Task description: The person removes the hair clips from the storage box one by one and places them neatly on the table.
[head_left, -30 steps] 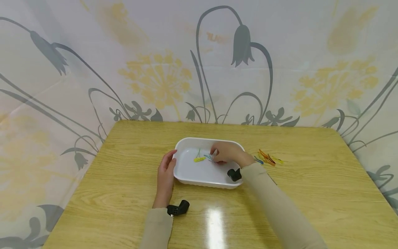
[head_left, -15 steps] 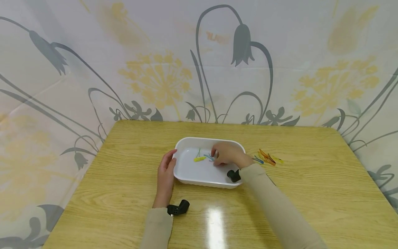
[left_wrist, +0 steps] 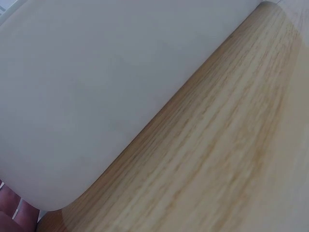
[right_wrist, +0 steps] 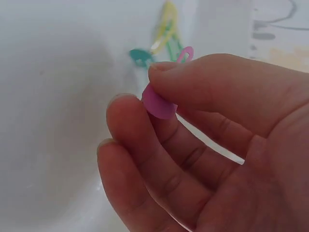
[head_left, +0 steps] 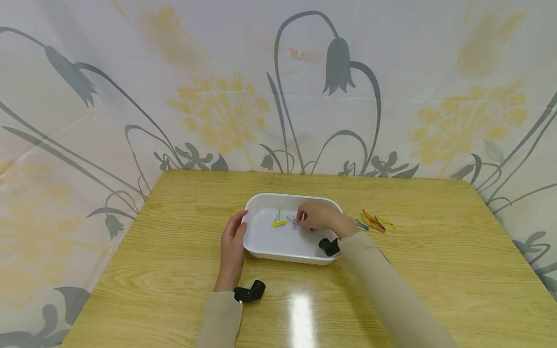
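My left hand (head_left: 232, 239) grips the left side of a white tray (head_left: 278, 244), thumb and fingers at its wall. In the left wrist view its fingertips (left_wrist: 24, 212) show at the tray's corner. Inside the tray, my right hand (head_left: 321, 217) pinches a pink snap hair clip (right_wrist: 160, 104) between thumb and fingers, the clip's narrow looped end sticking out past the thumb. Just beyond it in the right wrist view are a teal clip (right_wrist: 141, 57), a yellow clip (right_wrist: 165, 24) and a green one, blurred. The thumb and fingers cover the clip's middle.
Several more hair clips, orange, yellow and dark, form a loose pile (head_left: 374, 221) on the wooden table (head_left: 174, 261), right of the tray. A blue clip (head_left: 361, 225) lies beside the right sleeve. A patterned cloth (head_left: 243, 87) rises behind the table.
A pink hair clip now shows at my right fingertips, over the teal clips in the tray. My left hand stays on the tray's side.
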Motion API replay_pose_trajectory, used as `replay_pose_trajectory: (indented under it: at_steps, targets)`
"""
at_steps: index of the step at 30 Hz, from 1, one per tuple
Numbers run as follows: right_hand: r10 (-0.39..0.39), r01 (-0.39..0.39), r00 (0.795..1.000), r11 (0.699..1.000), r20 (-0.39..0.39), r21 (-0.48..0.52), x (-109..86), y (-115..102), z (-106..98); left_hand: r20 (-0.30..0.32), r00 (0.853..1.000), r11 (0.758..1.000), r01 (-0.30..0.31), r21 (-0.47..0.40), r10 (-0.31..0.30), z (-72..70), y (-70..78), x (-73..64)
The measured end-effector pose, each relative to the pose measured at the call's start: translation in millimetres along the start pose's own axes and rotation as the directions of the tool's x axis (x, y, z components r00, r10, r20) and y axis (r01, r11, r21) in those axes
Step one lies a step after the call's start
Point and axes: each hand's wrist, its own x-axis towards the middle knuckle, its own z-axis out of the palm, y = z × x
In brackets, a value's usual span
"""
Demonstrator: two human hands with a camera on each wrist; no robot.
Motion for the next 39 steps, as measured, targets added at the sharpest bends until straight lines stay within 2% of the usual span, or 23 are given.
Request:
replay_pose_trajectory:
  at_steps: [7, 11, 17, 23, 33, 39]
  targets:
    - [-0.070, 0.077, 0.996, 0.988, -0.058, 0.133, -12.7, 2, -2, -0.005, 1.000, 1.000, -0.007, 0.023, 0.007, 0.0, -1.0, 0.5]
    - [-0.112, 0.127, 0.990, 0.971, -0.086, 0.203, -19.1, 1, -6, -0.005, 1.000, 1.000, -0.006, 0.027, 0.006, -0.4, -1.6, 0.9]
    - [-0.104, 0.135, 0.988, 0.940, -0.113, 0.312, -28.0, 4, -10, -0.004, 1.000, 1.000, 0.000, 0.020, 0.000, -0.4, -1.4, 1.4]
    - [-0.118, 0.161, 0.982, 0.927, -0.145, 0.340, -38.7, 12, -11, -0.001, 1.000, 1.000, 0.008, 0.010, -0.008, -0.2, -0.7, 0.6]
    - [-0.121, 0.210, 0.960, 0.909, -0.253, 0.361, -61.2, 20, -7, -0.002, 1.000, 1.000, 0.001, -0.020, -0.001, 0.4, -0.3, 0.1]
    - [-0.089, 0.219, 0.946, 0.885, -0.312, 0.411, -72.1, 28, -1, -0.006, 1.000, 1.000, 0.005, -0.010, -0.005, 0.7, -0.8, 0.7]
